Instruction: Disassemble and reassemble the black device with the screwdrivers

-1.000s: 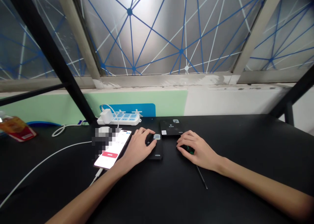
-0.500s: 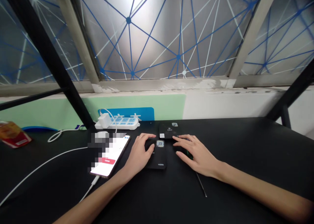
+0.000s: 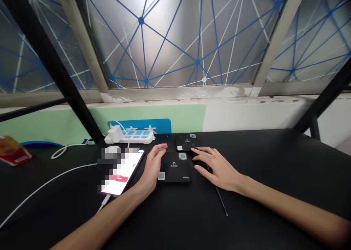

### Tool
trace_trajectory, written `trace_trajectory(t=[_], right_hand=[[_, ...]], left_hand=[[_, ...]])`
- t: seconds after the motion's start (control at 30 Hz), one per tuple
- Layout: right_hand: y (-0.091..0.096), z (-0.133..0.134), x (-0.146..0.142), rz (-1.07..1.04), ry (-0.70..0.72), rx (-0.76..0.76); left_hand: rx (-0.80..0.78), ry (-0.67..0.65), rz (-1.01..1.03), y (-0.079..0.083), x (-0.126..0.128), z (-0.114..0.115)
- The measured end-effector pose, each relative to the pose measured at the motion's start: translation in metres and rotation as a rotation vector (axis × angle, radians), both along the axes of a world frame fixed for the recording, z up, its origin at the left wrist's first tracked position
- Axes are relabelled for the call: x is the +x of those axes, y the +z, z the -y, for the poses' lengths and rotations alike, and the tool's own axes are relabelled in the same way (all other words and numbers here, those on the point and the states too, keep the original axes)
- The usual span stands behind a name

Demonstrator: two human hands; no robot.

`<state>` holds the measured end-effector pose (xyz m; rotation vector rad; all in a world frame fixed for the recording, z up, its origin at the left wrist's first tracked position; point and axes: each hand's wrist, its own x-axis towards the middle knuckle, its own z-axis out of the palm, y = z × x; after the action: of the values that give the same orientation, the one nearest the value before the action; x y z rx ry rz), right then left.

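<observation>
A flat black box [image 3: 175, 169] with an HDMI mark, a QR label and a sticker lies on the desk. My left hand [image 3: 153, 166] stands on edge along its left side, fingers stretched out together, holding nothing. Just behind it rests a second, similar black box [image 3: 187, 143]. My right hand [image 3: 215, 167] lies palm down to the right with its fingers spread; the index fingertip reaches the rear box's front right corner. Under that hand is a dark handle with a green part, mostly covered, and a thin metal shaft [image 3: 221, 201] sticks out toward me, like a screwdriver.
On the left a phone [image 3: 123, 173] with a lit screen is plugged into a white cable [image 3: 103, 203]. A white power strip [image 3: 137, 136] with a charger stands by the wall. A red and yellow packet [image 3: 15, 151] sits at far left. Black frame bars slant at both sides.
My left hand has come off the top of the near box to its left side, uncovering the logo and QR label. The box now sits slightly rotated and further right. My right hand has barely moved.
</observation>
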<state>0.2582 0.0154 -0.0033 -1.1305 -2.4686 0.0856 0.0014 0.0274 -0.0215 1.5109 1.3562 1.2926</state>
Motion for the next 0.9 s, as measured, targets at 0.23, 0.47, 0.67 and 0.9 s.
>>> trace_trajectory(t=[0.23,0.47,0.67,0.9], right_hand=[[-0.002,0.0,0.003,-0.008,0.032,0.001],[-0.002,0.001,0.003,-0.03,0.064,0.013],[-0.001,-0.001,0.006,-0.087,0.068,-0.017],[0.003,0.001,0.005,-0.007,0.134,-0.058]], left_hand=[[-0.069,-0.07,0.058,0.007,-0.012,0.007],[-0.057,-0.176,-0.146,0.015,-0.019,0.022],[0.015,-0.265,-0.286,0.01,-0.013,0.031],[0.011,-0.312,-0.229,0.016,-0.01,0.038]])
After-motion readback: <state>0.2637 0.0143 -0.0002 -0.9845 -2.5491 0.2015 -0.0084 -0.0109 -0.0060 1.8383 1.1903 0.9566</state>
